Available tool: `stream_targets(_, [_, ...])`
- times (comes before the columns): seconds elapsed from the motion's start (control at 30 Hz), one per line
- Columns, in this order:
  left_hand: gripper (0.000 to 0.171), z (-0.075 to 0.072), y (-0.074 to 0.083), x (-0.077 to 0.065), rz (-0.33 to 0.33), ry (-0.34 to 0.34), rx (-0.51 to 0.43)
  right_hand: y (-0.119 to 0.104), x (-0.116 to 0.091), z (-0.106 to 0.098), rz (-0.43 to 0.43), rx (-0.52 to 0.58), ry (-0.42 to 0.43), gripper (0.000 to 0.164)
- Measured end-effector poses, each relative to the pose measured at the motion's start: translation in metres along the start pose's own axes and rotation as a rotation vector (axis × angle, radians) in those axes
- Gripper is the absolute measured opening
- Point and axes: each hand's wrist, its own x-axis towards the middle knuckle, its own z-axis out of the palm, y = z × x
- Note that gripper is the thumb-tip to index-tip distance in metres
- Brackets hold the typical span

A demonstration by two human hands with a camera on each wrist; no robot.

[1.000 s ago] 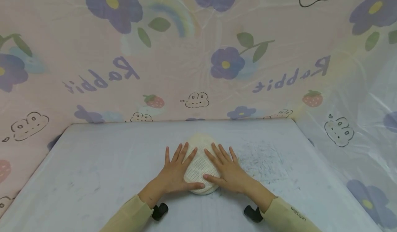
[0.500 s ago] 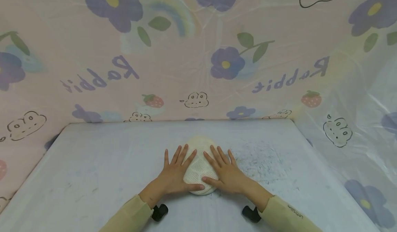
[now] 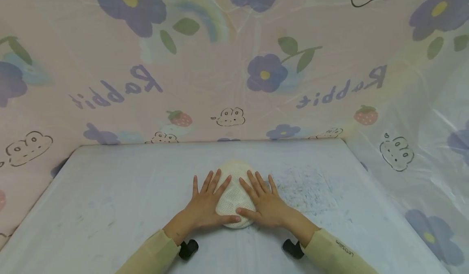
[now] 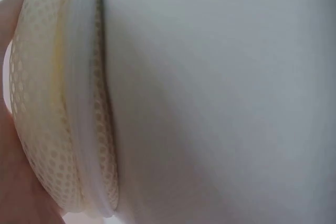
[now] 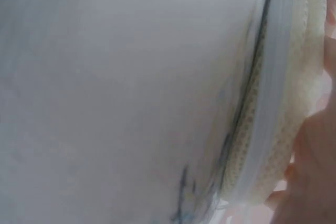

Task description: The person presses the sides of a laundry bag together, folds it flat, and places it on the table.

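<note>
A cream, rounded mesh laundry bag (image 3: 235, 194) lies on the white table between both hands. My left hand (image 3: 205, 208) rests on its left side with fingers spread wide and the thumb along the near end. On the right side, my right hand (image 3: 270, 207) lies with straight, spread fingers, its thumb pointing inward across the mesh. The left wrist view shows the bag's bulging honeycomb wall and a pale band (image 4: 84, 108) running round its edge, low against the table. A similar pale band (image 5: 270, 87) appears in the right wrist view.
The white table (image 3: 128, 184) carries dark scuff marks (image 3: 305, 188) to the right of the bag. A patterned curtain (image 3: 205, 74) with flowers and rabbits rises at the back and both sides. Black wrist-worn devices (image 3: 188, 249) sit under the forearms.
The head view has shifted very slightly. Both hands stay spread on the bag, with no clear movement of the bag on the table.
</note>
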Motion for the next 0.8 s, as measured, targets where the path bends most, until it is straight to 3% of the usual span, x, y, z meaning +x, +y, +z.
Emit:
stream_targets(0.33, [0.109,-0.006,-0.004,-0.004,0.032,0.052,0.056,-0.003,0.003,-0.004,-0.007,0.038,0.065,0.084])
stream_targets(0.67, [0.107,-0.022,-0.005,-0.006,0.046,0.131,0.08,-0.002,0.006,-0.014,-0.026,0.034,0.144,0.082])
stream_targets(0.8, [0.107,-0.026,-0.006,-0.007,0.03,0.123,0.09,-0.001,0.004,-0.019,-0.016,0.056,0.148,0.08])
